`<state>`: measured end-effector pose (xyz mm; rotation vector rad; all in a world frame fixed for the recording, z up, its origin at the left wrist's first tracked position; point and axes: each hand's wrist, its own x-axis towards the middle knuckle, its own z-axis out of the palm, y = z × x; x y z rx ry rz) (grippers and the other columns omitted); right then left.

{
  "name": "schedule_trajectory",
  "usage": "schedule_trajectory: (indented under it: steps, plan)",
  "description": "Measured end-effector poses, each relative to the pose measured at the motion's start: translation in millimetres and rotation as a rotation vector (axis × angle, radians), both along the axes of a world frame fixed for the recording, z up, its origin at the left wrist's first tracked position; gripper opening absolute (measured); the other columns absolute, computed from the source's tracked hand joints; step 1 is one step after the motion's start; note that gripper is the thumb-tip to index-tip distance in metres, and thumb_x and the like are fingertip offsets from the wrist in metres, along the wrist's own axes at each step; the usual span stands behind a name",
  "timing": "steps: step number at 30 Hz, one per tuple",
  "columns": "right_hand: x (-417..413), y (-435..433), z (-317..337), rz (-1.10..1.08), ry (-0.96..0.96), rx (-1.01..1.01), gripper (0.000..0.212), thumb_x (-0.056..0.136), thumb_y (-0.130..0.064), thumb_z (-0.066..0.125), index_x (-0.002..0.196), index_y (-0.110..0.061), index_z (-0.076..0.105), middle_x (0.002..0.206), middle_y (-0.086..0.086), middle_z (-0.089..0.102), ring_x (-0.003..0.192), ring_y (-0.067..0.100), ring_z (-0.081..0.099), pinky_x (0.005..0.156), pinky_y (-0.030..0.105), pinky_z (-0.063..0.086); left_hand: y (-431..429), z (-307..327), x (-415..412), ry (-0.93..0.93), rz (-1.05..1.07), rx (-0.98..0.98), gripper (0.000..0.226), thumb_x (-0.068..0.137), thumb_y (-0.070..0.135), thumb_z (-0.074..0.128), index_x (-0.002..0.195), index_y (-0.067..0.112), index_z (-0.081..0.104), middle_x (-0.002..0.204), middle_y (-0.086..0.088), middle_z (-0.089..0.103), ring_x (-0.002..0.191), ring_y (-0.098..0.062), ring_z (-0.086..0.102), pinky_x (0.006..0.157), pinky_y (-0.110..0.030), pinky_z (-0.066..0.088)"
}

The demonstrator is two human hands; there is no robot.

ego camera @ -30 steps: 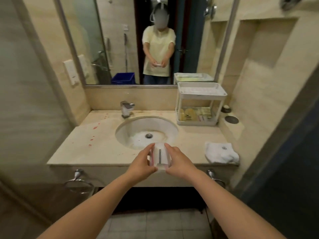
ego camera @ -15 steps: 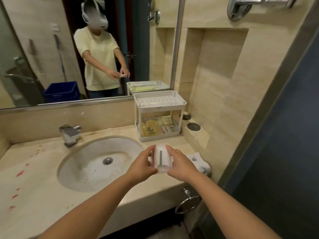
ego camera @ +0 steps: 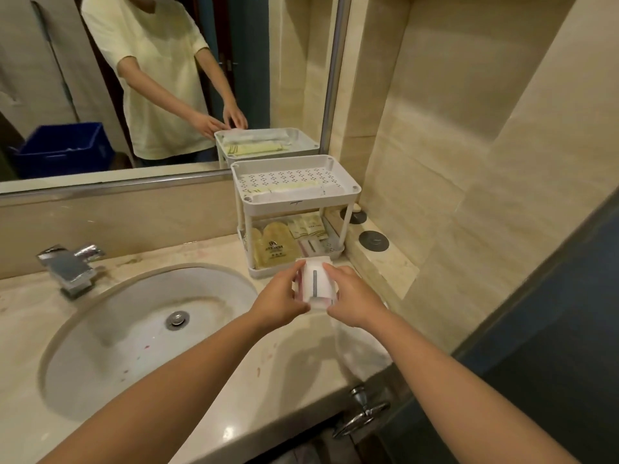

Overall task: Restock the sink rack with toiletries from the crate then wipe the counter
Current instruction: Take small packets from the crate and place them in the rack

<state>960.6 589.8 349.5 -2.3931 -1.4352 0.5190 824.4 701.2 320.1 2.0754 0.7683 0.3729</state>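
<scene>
A stack of small white toiletry packets [ego camera: 315,283] with a grey stripe is held between both hands. My left hand [ego camera: 279,301] grips its left side, my right hand [ego camera: 355,299] grips its right side. The stack hovers just in front of the lower shelf of the white two-tier sink rack [ego camera: 298,190]. The rack's top tray holds flat pale packets at its near edge. Its lower shelf holds yellow sachets [ego camera: 274,247] and small packets. The beige counter [ego camera: 214,390] shows red stains. The blue crate [ego camera: 63,149] appears only as a reflection in the mirror.
A white oval sink [ego camera: 110,333] with a chrome tap [ego camera: 68,264] lies left of my hands. A low stone ledge [ego camera: 385,262] with two dark round discs runs right of the rack. A chrome towel ring [ego camera: 361,413] hangs under the counter edge. The wall stands close on the right.
I have stepped closer and turned right toward the rack. Both hands carried the packet stack forward until it reached the rack's lower shelf front. The white towel on the counter is hidden now.
</scene>
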Motion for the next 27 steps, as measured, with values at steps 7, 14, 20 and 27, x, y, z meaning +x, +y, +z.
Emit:
schedule_trajectory:
  steps: [7,14,20,27]
  plan:
    - [77,68,-22,0.074,0.005,-0.024,0.079,0.085,-0.011,0.062,0.154,-0.023,0.026,0.153,0.004,0.03,0.13,0.024,0.046,0.103,0.041,0.045,61,-25,76,0.071,0.07,-0.029,0.095,0.072,0.008,0.08,0.151,0.023,0.029,0.124,0.001,0.052,0.082,-0.004,0.056,0.063,-0.019,0.052]
    - [140,125,-59,0.099,-0.021,-0.101,0.072,0.086,-0.006,0.058,0.151,-0.024,0.033,0.156,0.002,0.027,0.138,0.027,0.039,0.109,0.041,0.041,107,-63,140,0.128,0.139,-0.083,0.093,0.074,0.008,0.08,0.151,0.018,0.029,0.144,-0.005,0.048,0.114,-0.026,0.059,0.096,-0.036,0.051]
    - [165,155,-89,0.082,-0.03,-0.086,0.059,0.084,-0.006,0.058,0.14,-0.024,0.05,0.158,0.002,0.025,0.135,0.033,0.043,0.107,0.044,0.043,140,-86,176,0.205,0.204,-0.158,0.086,0.074,0.024,0.079,0.148,0.028,0.036,0.142,0.002,0.051,0.109,-0.025,0.062,0.087,-0.031,0.053]
    - [176,168,-100,0.105,-0.223,-0.132,0.046,0.083,-0.005,0.056,0.125,-0.022,0.058,0.145,-0.003,0.042,0.117,0.028,0.056,0.085,0.036,0.051,151,-94,203,0.221,0.221,-0.156,0.052,0.078,0.017,0.073,0.128,0.024,0.059,0.124,0.001,0.064,0.103,-0.019,0.064,0.086,-0.031,0.051]
